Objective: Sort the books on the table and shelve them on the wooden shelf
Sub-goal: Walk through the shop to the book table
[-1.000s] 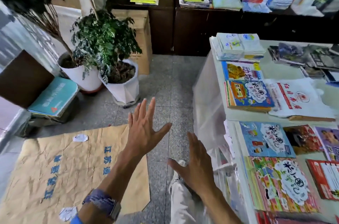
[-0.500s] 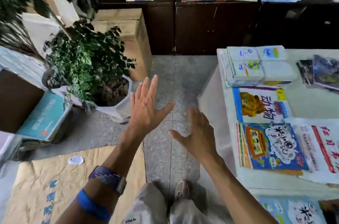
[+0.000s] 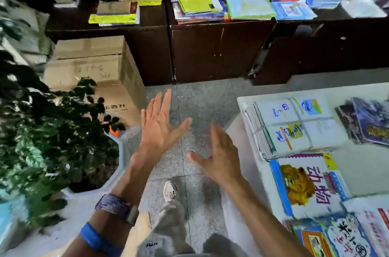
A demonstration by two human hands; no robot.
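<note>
Both hands hover over the grey floor with fingers spread, holding nothing. My left hand (image 3: 161, 125) is in the middle of the view. My right hand (image 3: 219, 155) is just right of it, close to the table's left edge. A tied bundle of white booklets (image 3: 294, 126) lies on the white table (image 3: 353, 170) at its far left corner. Nearer me lies a picture book with a lion (image 3: 305, 185), then a blue picture book (image 3: 332, 235). The dark wooden shelf (image 3: 214, 52) stands ahead, its compartments full of stacked books (image 3: 195, 3).
A leafy plant in a white pot (image 3: 52, 136) fills the left side. A cardboard box (image 3: 94, 71) stands behind it against the shelf. Dark-covered books (image 3: 366, 121) lie at the table's far right. My foot (image 3: 170, 191) is on the floor tiles below my hands.
The view has moved forward toward the shelf; the shelf and box are closer. Both hands stay open and spread, and the brown paper on the floor has dropped out of view.
</note>
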